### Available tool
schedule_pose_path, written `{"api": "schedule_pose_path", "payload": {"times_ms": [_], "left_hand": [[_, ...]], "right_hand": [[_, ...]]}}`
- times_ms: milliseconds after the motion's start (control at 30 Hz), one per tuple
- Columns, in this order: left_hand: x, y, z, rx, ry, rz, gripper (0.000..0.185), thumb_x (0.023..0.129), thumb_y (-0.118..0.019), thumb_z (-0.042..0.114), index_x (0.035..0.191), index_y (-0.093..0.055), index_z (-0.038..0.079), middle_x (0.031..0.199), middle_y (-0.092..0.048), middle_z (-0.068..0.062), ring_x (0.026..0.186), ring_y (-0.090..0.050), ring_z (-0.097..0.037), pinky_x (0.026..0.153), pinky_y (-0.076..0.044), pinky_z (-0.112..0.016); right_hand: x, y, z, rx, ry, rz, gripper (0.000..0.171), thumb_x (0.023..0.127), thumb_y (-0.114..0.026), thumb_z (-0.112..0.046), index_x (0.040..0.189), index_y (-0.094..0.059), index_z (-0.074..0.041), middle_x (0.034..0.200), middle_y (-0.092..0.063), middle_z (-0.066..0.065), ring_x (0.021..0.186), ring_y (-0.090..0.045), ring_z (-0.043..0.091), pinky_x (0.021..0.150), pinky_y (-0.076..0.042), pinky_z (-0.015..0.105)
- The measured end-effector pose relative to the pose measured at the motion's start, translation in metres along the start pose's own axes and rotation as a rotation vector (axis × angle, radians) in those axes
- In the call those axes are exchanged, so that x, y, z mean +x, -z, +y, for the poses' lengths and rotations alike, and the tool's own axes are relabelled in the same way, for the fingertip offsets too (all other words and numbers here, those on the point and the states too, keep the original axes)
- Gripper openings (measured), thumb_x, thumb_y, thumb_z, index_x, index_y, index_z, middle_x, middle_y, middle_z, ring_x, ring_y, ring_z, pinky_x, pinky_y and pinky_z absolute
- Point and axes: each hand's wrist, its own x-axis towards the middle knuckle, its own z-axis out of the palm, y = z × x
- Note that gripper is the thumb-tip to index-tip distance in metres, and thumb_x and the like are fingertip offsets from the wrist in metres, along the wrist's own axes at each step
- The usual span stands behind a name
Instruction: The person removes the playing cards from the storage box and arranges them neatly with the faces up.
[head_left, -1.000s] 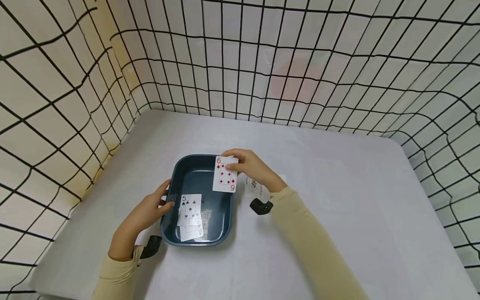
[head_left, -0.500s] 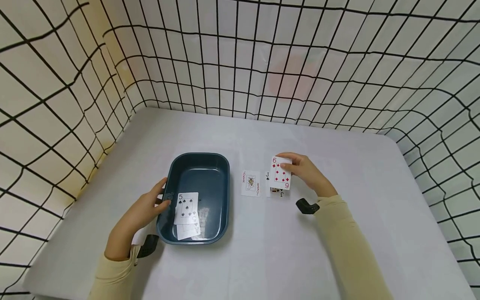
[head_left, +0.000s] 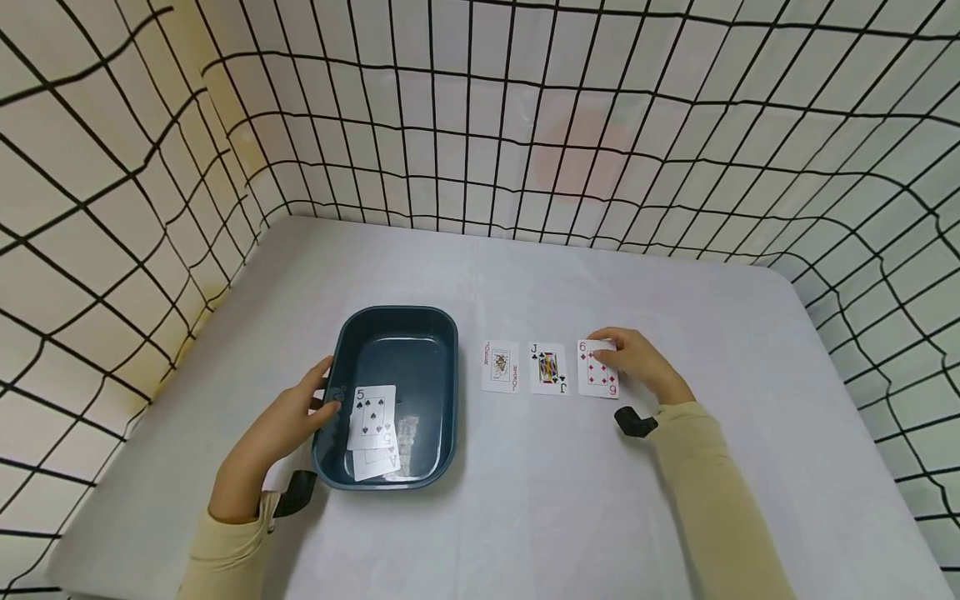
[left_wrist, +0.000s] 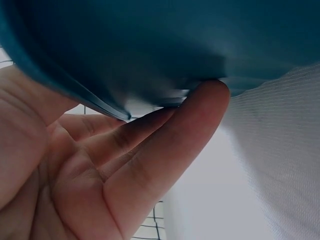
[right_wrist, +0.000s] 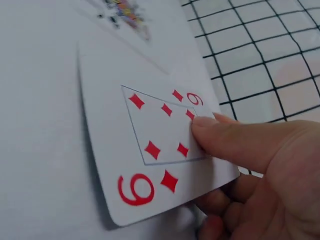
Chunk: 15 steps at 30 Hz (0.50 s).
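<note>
Head view, read from the left: the person's left hand (head_left: pixel 288 417) rests against the left wall of the dark blue, round-cornered plastic tray (head_left: pixel 442 400), fingers nearly straight along its outside and thumb at the rim; the left wrist view shows the fingers (left_wrist: pixel 165 150) lying flat under the tray's edge, pressing rather than wrapped round it. Inside the tray lies a five of spades playing card (head_left: pixel 372 412), overlapping a second card (head_left: pixel 382 462) of which only a corner shows; its mark looks like an A, but that cannot be confirmed. To the right of the tray, on the white table (head_left: pixel 525 517), three cards lie face up in a row, just apart: a joker card (head_left: pixel 500 367), a jack of spades card (head_left: pixel 549 369) and a six of diamonds card (head_left: pixel 598 369). The right hand (head_left: pixel 641 367) pinches the six at its far right corner, thumb (right_wrist: pixel 225 137) on the face and fingers beneath, with the near edge on the table. Risks, as judged: the raised corner may drag the six askew or onto the jack if the fingers are slid out sideways; the tray, merely steadied, may skid if nudged. Count: one tray, five cards (two in the tray, three on the table), two hands.
</note>
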Motion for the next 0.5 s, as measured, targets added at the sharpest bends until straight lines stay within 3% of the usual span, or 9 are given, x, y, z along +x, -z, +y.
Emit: {"api": "schedule_pose_path", "payload": {"times_ms": [167, 300, 500], "left_hand": [[0.001, -0.001, 0.002, 0.003, -0.007, -0.003, 0.068, 0.089, -0.052, 0.011, 0.142, -0.011, 0.000, 0.130, -0.034, -0.035, 0.103, -0.050, -0.046, 0.076, -0.047, -0.050], [0.000, 0.000, 0.002, 0.006, 0.000, -0.005, 0.067, 0.090, -0.052, 0.011, 0.142, -0.010, 0.000, 0.130, -0.033, -0.035, 0.103, -0.050, -0.046, 0.076, -0.047, -0.050], [-0.001, 0.000, 0.003, 0.006, 0.003, -0.008, 0.068, 0.090, -0.051, 0.011, 0.142, -0.010, 0.000, 0.131, -0.032, -0.035, 0.104, -0.049, -0.047, 0.075, -0.047, -0.051]], "right_hand": [[0.001, -0.008, 0.001, -0.162, 0.016, 0.086, 0.026, 0.084, -0.060, -0.008, 0.109, -0.057, -0.005, 0.095, -0.053, 0.014, 0.089, -0.044, 0.029, 0.077, -0.035, 0.041], [0.002, -0.012, 0.001, -0.196, 0.048, 0.125, 0.023, 0.083, -0.061, -0.005, 0.105, -0.057, -0.002, 0.099, -0.051, 0.017, 0.091, -0.043, 0.030, 0.080, -0.035, 0.044], [0.003, -0.014, 0.003, -0.206, -0.009, 0.125, 0.029, 0.085, -0.061, -0.011, 0.109, -0.050, -0.001, 0.102, -0.044, 0.017, 0.092, -0.040, 0.029, 0.081, -0.036, 0.043]]}}
